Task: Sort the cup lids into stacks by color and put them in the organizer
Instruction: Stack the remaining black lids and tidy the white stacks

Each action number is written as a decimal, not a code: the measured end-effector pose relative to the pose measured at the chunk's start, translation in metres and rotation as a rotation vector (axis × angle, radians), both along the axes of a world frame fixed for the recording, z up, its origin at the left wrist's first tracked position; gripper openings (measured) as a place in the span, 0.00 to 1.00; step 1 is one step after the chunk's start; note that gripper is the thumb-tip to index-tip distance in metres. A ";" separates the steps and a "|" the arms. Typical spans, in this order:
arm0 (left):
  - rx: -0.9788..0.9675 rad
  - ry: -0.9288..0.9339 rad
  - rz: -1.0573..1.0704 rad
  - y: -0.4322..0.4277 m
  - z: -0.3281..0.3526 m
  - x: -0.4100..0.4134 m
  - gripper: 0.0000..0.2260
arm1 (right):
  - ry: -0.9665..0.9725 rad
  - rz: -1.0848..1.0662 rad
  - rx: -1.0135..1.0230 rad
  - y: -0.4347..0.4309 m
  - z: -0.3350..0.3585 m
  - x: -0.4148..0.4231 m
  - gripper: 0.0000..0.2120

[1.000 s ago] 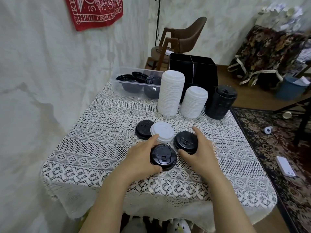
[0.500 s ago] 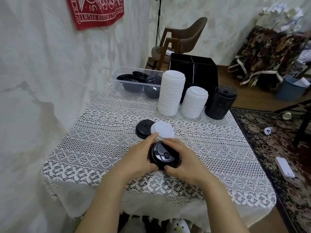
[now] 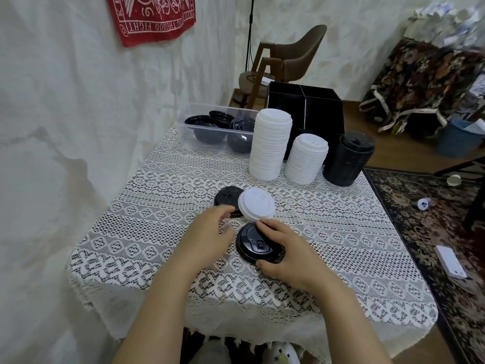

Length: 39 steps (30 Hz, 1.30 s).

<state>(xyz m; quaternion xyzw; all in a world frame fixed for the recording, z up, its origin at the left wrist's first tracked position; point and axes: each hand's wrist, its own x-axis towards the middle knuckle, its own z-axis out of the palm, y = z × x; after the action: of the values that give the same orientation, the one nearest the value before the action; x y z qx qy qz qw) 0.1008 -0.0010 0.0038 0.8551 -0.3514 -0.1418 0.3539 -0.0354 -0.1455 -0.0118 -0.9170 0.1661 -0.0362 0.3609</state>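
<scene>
Where the black lids (image 3: 258, 245) lie: flat on the lace tablecloth (image 3: 162, 232), front middle of the table. Whether one lid or two nested, cannot tell.
Right hand (image 3: 288, 253): grips those lids across the rim, fingers on the far edge, thumb on the near edge.
Left hand (image 3: 210, 229): fingers loosely curled and blurred, at the near edge of a loose black lid (image 3: 226, 198). Contact cannot be told.
White lid (image 3: 256, 204): overlaps the loose black lid, just beyond the right hand's fingers.
Handling (judgement): thin moulded plastic, very light, springy, smooth. Likely to skid or flex if squeezed. Take by opposite rim edges, not the raised spout.
Sorted so far: tall white stack (image 3: 271, 145), short white stack (image 3: 305, 158) and black stack (image 3: 347, 158) stand before the organizer (image 3: 304, 106), not in it.
Clear bin (image 3: 189, 132): more black lids inside.
</scene>
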 end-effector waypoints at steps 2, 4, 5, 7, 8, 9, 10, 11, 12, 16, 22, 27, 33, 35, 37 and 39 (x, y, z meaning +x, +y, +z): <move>-0.041 -0.077 0.067 -0.004 -0.003 0.005 0.23 | 0.009 -0.005 0.002 0.000 0.000 0.000 0.37; -0.062 -0.135 0.098 -0.011 -0.005 0.011 0.25 | 0.021 -0.013 0.009 0.000 -0.001 0.001 0.37; -0.060 -0.149 0.098 -0.016 -0.006 0.015 0.27 | 0.022 -0.015 0.008 0.000 -0.001 0.001 0.38; 0.017 -0.180 0.072 -0.026 -0.008 0.025 0.32 | 0.019 -0.017 0.011 0.000 -0.001 0.001 0.38; 0.094 -0.203 0.051 -0.030 -0.009 0.030 0.34 | 0.013 -0.016 0.014 0.000 -0.001 0.002 0.38; 0.166 -0.217 0.028 -0.033 -0.011 0.034 0.36 | 0.007 -0.014 0.015 0.000 -0.001 0.001 0.38; 0.209 -0.217 0.004 -0.036 -0.012 0.037 0.37 | 0.002 -0.013 0.015 0.000 -0.001 0.002 0.38; 0.225 -0.205 -0.021 -0.039 -0.012 0.040 0.37 | 0.000 -0.012 0.015 0.000 -0.001 0.002 0.38; 0.222 -0.193 -0.039 -0.041 -0.012 0.041 0.37 | 0.000 -0.011 0.017 -0.001 -0.001 0.001 0.38; 0.250 -0.209 0.011 -0.043 -0.010 0.046 0.36 | 0.008 -0.010 0.027 -0.002 -0.002 0.001 0.38; 0.337 -0.273 0.098 -0.035 -0.009 0.046 0.31 | 0.010 -0.023 0.044 -0.002 -0.003 0.002 0.38; 0.163 -0.163 -0.036 -0.038 -0.010 0.040 0.31 | 0.008 -0.027 0.024 -0.001 -0.004 0.003 0.38; 0.045 -0.150 0.043 -0.038 -0.006 0.040 0.35 | 0.000 -0.031 0.022 -0.002 -0.006 0.002 0.38; -0.012 -0.132 0.054 -0.036 -0.003 0.040 0.36 | -0.002 -0.030 0.019 -0.002 -0.006 0.002 0.38; -0.032 -0.147 0.068 -0.033 0.000 0.038 0.37 | 0.000 -0.027 0.016 -0.002 -0.006 0.002 0.38; 0.004 -0.169 0.102 -0.028 0.001 0.036 0.37 | 0.004 -0.024 0.011 -0.002 -0.005 0.002 0.38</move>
<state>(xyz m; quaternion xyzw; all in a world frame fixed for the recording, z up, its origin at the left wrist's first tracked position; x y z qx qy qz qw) 0.1364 -0.0294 0.0044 0.8815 -0.3358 -0.0519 0.3279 -0.0336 -0.1474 -0.0167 -0.9130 0.1781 -0.0380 0.3651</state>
